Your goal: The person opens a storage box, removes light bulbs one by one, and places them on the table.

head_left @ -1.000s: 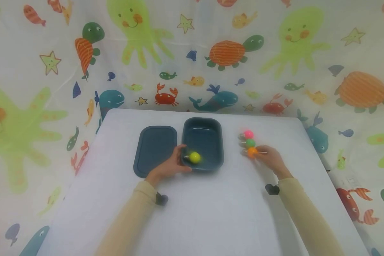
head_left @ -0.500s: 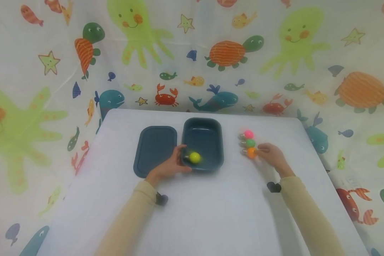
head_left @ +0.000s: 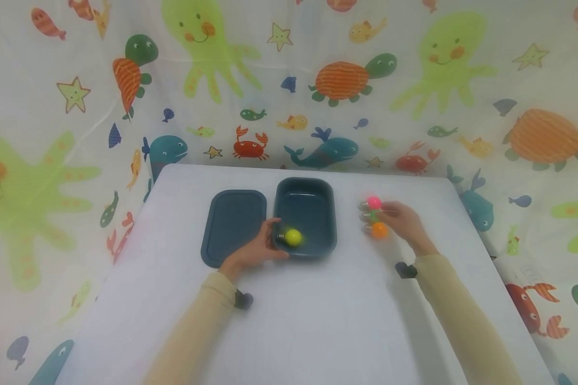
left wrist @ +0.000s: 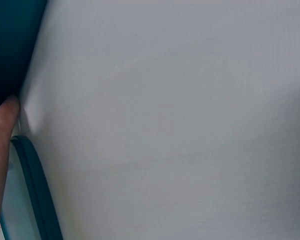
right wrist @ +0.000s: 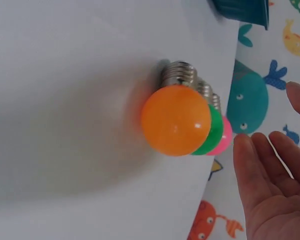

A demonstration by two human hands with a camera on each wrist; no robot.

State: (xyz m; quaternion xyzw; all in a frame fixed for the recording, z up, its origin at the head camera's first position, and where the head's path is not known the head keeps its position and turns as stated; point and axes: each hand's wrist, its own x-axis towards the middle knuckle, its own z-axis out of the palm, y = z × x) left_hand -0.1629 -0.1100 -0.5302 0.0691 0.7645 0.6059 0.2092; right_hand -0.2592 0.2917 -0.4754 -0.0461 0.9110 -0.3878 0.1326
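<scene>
A dark teal container point(head_left: 329, 214) stands on the table with a yellow light bulb point(head_left: 293, 237) lying at its near left end. Around that corner my left hand point(head_left: 255, 248) holds the container, fingers at its left side and thumb along the front. To the right lie a pink bulb point(head_left: 373, 202), a green bulb point(head_left: 373, 215) and an orange bulb point(head_left: 379, 230) in a row, screw bases pointing left. My right hand point(head_left: 404, 222) is beside the pink and green ones, partly covering the green. In the right wrist view, its fingers point(right wrist: 250, 170) are extended and hold nothing.
The flat dark teal lid point(head_left: 236, 224) lies left of the container. White cloth covers the table point(head_left: 327, 321), and a curtain point(head_left: 279, 69) printed with sea animals surrounds its back and sides.
My right hand has moved off the orange bulb and away from me, to beside the pink and green bulbs. The left hand, container and bulbs stay in place.
</scene>
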